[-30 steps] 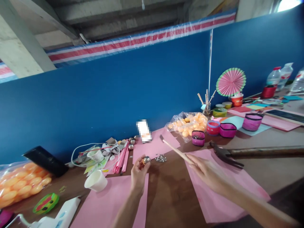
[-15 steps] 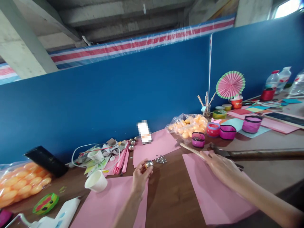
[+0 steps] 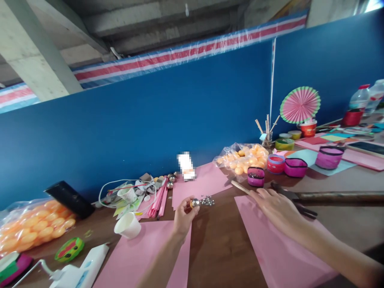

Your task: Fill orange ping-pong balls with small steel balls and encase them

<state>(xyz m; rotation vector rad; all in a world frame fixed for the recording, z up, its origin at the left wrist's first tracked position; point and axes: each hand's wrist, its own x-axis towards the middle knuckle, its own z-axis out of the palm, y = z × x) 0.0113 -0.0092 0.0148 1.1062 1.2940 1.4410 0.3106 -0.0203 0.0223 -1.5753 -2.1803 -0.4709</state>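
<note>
My left hand (image 3: 183,217) is closed in a pinch on a small orange ball with a silver cap (image 3: 195,203), held just above the brown table (image 3: 222,244). A little pile of silver bells (image 3: 207,201) lies right beside it. My right hand (image 3: 277,208) rests palm down on a pink paper sheet (image 3: 279,256), fingers laid along a thin wooden stick (image 3: 239,185) whose far end points left over the table. A hammer (image 3: 303,197) lies just behind that hand.
A clear bag of orange balls (image 3: 243,157) and small pink tubs (image 3: 256,176) stand behind the hammer. At left are a white paper cup (image 3: 127,225), a second bag of orange balls (image 3: 30,228), a glue gun (image 3: 78,272) and cables. A blue partition (image 3: 168,120) backs the table.
My right hand has lowered the wooden stick from a raised slant to table level and moved right, towards the hammer. My left hand has kept its pinch on the capped ball.
</note>
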